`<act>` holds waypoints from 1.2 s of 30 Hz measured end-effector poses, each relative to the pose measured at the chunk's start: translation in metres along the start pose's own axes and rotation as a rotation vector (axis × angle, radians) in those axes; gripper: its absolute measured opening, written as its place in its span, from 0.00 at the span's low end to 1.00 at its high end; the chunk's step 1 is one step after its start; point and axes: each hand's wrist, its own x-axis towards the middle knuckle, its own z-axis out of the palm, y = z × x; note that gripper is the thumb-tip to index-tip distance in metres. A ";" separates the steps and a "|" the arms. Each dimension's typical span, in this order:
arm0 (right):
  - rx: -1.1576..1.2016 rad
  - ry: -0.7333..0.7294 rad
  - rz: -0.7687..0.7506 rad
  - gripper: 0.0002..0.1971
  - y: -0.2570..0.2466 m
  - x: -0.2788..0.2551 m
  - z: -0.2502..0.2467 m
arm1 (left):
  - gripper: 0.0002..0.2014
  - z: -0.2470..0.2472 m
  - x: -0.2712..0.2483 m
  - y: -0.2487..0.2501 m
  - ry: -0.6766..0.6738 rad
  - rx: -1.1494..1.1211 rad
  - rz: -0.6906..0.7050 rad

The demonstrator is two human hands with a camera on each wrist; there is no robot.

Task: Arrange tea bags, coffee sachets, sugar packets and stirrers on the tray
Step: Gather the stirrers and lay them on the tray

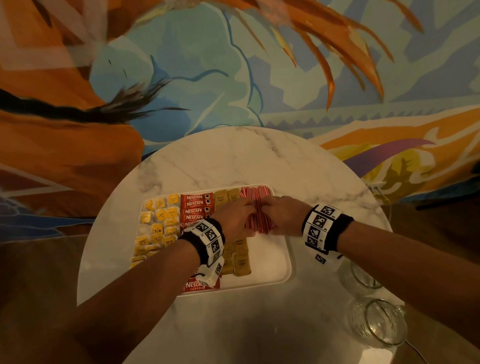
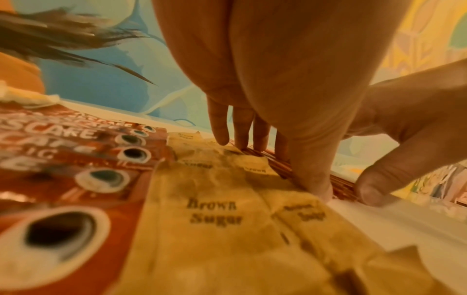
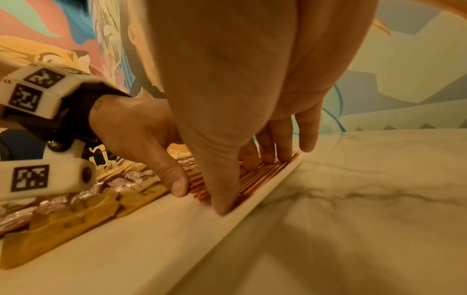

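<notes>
A white tray (image 1: 268, 259) lies on a round marble table (image 1: 232, 160). From left to right it holds yellow tea bags (image 1: 158, 225), red coffee sachets (image 1: 196, 205), brown sugar packets (image 1: 240, 258) and red-and-white striped stirrers (image 1: 257, 193) at its far right. Both hands are on the stirrer bundle. My left hand (image 1: 244, 213) presses its straight fingers (image 2: 242, 137) on the bundle's left side, beside the sugar packets (image 2: 215, 209). My right hand (image 1: 272, 209) lays straight fingers (image 3: 285, 147) on the stirrers (image 3: 267, 173), thumb at their near end by the tray rim (image 3: 252, 207).
Two empty glass jars (image 1: 359, 278) (image 1: 380, 324) stand on the table near its right front edge, below my right forearm. The tray's near right part shows bare white floor. A painted wall rises behind the table.
</notes>
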 end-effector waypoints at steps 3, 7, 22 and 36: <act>0.047 0.029 0.006 0.28 -0.002 0.001 -0.001 | 0.28 -0.001 -0.001 0.000 0.005 -0.001 -0.005; 0.079 0.048 0.030 0.29 -0.011 0.002 0.004 | 0.28 -0.001 -0.002 -0.001 0.014 0.002 -0.004; -0.013 0.003 0.065 0.25 -0.004 -0.003 -0.003 | 0.28 0.001 0.000 0.003 0.013 0.038 -0.012; -0.011 0.027 0.073 0.26 0.003 -0.004 0.000 | 0.26 0.000 0.006 0.008 -0.010 -0.014 -0.004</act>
